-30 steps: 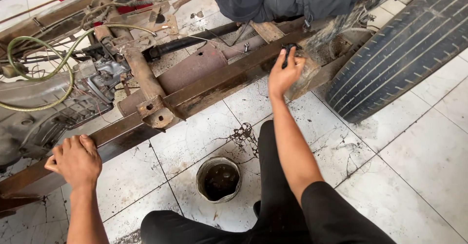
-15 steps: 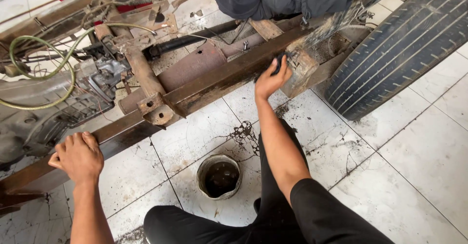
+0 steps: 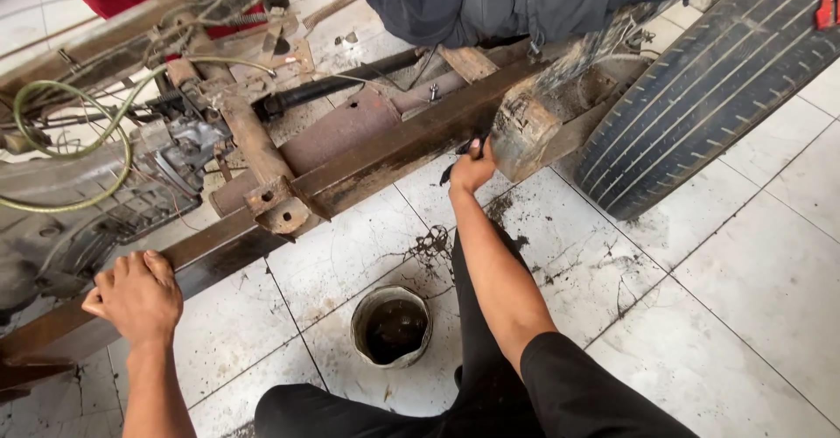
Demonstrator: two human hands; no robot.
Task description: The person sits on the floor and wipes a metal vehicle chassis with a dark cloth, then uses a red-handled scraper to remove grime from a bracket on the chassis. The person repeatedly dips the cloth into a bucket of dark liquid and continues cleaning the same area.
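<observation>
Rusted steel frame rail (image 3: 385, 154), a long box-section beam flaked brown and streaked with black grease, runs on a slant from lower left to upper right just above the tiled floor (image 3: 744, 254). The right hand (image 3: 472, 168) meets it near its upper end, fingers curled up against the rail's lower edge and a dark smear there; whether that grip has closed on anything cannot be told, as the fingertips are hidden against the metal. The left hand (image 3: 136, 296) rests knuckles-up on the rail's lower stretch, its grip loosely folded over the top edge with nothing else in it.

Just right of the right hand a blunt, crusted bracket (image 3: 534, 132) juts from the rail, and beyond that stands a black tyre (image 3: 700, 88) with deep ribbed tread. Partway between the hands, a rusty drilled mounting plate (image 3: 278, 206) hangs off the rail. Behind the rail lie a flat rust-coloured panel (image 3: 350, 127), a dark shaft (image 3: 341, 84), and a looping yellow-green hose (image 3: 79, 149).

On the floor between the person's arms sits a round, grimy tin (image 3: 392, 324) holding black sludge. The white glazed tiles are cracked and spattered with oil. Another person in grey trousers (image 3: 490, 0) is at the top.
</observation>
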